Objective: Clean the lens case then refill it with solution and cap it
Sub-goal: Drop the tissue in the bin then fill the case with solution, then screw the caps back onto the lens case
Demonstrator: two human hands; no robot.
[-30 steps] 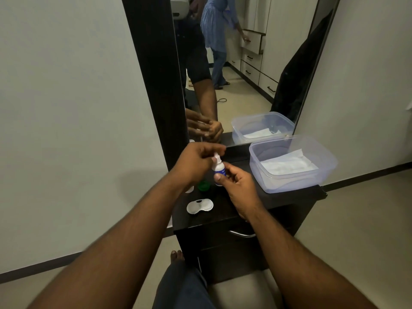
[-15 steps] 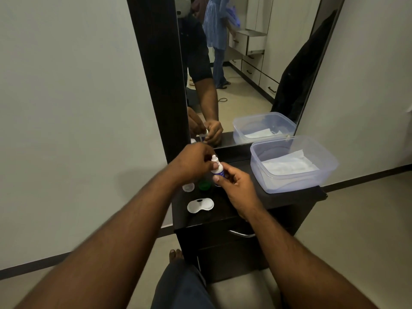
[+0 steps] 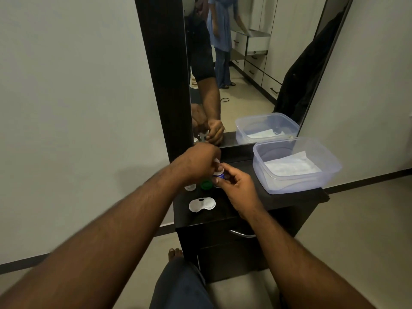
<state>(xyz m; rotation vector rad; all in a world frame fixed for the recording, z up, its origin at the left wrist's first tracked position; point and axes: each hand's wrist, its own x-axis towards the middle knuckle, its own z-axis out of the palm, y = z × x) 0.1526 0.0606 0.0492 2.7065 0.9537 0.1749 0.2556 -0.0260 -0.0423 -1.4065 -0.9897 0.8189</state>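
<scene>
Head view: right hand (image 3: 236,188) pinches the bottle (image 3: 218,175) upright; left hand (image 3: 198,163) grips its tip. The case (image 3: 202,204) lies open on the surface (image 3: 278,197), caps (image 3: 206,185) beside. A slip could tip the bottle and spill solution.

Two hands (image 3: 200,163), one solution bottle (image 3: 218,175), one lens case (image 3: 202,204), two loose caps (image 3: 206,185) (one green), one plastic tub (image 3: 296,166)

L hand (image 3: 198,165) lower over bottle (image 3: 218,175) tip | maybe recapping | R unchanged
</scene>
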